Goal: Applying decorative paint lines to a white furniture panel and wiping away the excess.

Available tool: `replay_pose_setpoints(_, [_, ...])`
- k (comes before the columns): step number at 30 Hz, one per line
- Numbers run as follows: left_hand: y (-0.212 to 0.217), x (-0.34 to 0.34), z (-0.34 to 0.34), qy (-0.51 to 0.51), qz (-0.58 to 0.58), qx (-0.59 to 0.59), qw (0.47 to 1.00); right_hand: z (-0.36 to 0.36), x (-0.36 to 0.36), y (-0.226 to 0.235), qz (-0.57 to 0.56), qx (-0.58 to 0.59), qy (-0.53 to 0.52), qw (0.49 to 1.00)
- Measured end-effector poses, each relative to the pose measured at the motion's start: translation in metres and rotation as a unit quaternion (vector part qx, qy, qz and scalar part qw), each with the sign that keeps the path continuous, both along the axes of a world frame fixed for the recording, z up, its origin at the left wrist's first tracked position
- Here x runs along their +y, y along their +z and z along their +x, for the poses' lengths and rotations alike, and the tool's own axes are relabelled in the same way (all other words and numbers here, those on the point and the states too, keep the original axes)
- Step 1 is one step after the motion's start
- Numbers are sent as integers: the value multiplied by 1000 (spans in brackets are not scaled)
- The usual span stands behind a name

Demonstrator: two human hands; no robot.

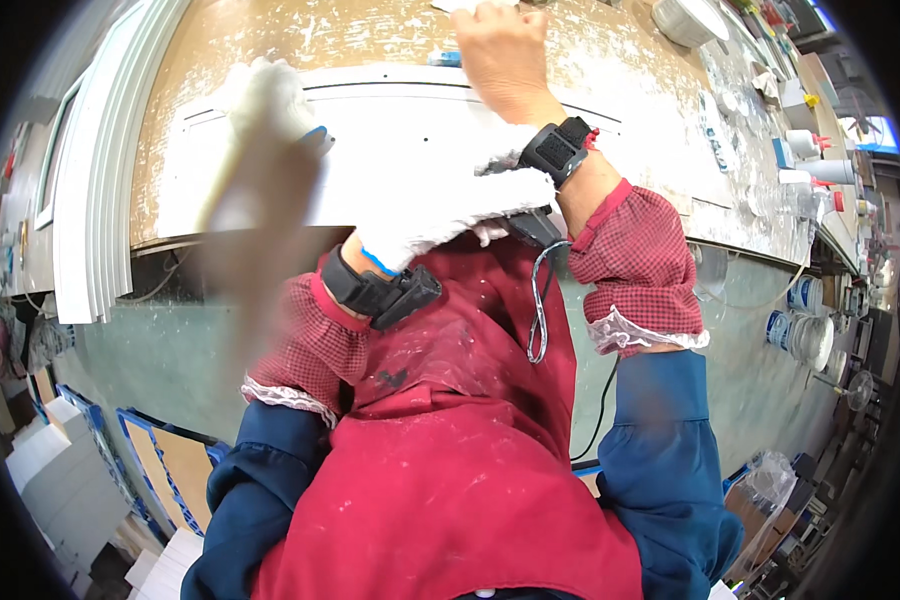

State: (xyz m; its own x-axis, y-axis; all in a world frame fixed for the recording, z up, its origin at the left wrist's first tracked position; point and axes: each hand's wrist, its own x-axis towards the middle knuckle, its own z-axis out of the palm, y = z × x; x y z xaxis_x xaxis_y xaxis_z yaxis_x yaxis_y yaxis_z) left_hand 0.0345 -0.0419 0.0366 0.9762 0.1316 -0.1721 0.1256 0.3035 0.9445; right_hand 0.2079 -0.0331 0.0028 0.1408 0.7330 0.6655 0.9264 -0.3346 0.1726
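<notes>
- Now the left hand [450,212] wears a white fluffy glove [415,225] and reaches across to the right wrist; I cannot tell if it touches.
- Its fingers are partly hidden, so I cannot tell how open it is or what it holds.
- By its far end is a black plastic piece [533,228] with a looped cord [538,345].
- The right hand [502,58] is bare, with its fingers bent; I cannot tell if it holds the white scrap [470,4] by it.
- A long white board [380,175] lies flat on the worn tabletop [610,55], under both arms.
- Another fluffy white thing [270,95] is at the board's left, partly behind a brown blur.
</notes>
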Motion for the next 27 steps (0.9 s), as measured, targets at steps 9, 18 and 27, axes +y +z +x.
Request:
replay_pose_setpoints(9, [20,1,-3,-101,243,47,964,-21,-7,-21,-171,-87,-19,981])
replay_pose_setpoints(18, [19,16,-19,-18,292,-50,955,-12,6,38,198,779,236,546])
replay_pose_setpoints(27, [9,15,-7,30,437,-170,883,23,-4,19,330,815,271,392])
